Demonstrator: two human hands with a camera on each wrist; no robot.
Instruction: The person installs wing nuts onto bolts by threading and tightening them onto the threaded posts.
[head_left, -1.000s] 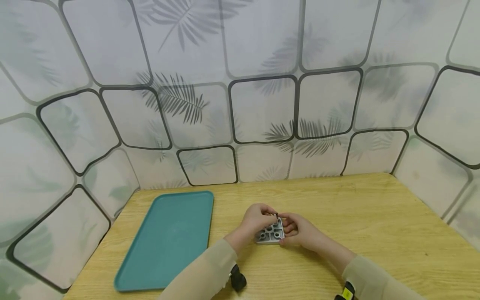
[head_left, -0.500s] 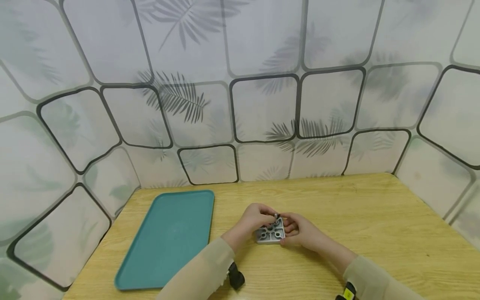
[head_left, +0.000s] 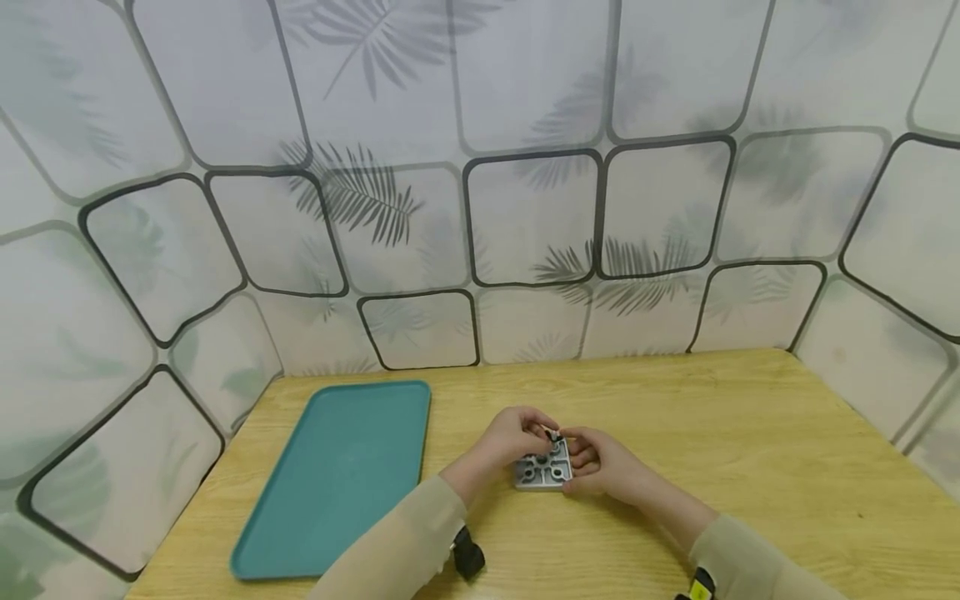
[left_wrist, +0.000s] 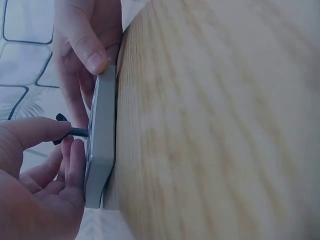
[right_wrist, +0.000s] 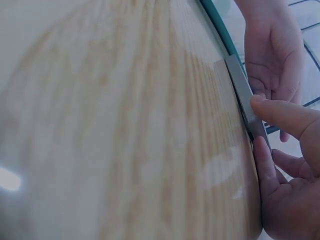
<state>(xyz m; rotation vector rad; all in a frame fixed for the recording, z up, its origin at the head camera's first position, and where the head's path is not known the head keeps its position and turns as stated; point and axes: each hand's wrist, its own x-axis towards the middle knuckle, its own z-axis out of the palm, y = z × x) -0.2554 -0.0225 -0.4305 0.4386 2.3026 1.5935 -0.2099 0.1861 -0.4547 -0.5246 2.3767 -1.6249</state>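
A grey square plate [head_left: 542, 476] with round bosses and ribs on its upper face lies at the middle of the table. My left hand [head_left: 510, 437] bends over its far corner. Between thumb and fingers it pinches the black winged head of a thumb screw [left_wrist: 78, 132], whose threaded shank points into the plate's face in the left wrist view. My right hand [head_left: 611, 468] holds the plate by its right side, the thumb on the near corner and the fingers along the far part of the edge. The shank's tip is hidden at the plate.
A teal tray [head_left: 341, 479] lies on the wooden table [head_left: 720, 450], left of my hands. Patterned curtain walls [head_left: 532, 217] rise behind the table and at both sides. A black device [head_left: 467, 557] is strapped at my left sleeve.
The thumb screw's head has turned a little between my left fingers. My right hand keeps its hold on the plate, and the head view has shifted slightly.
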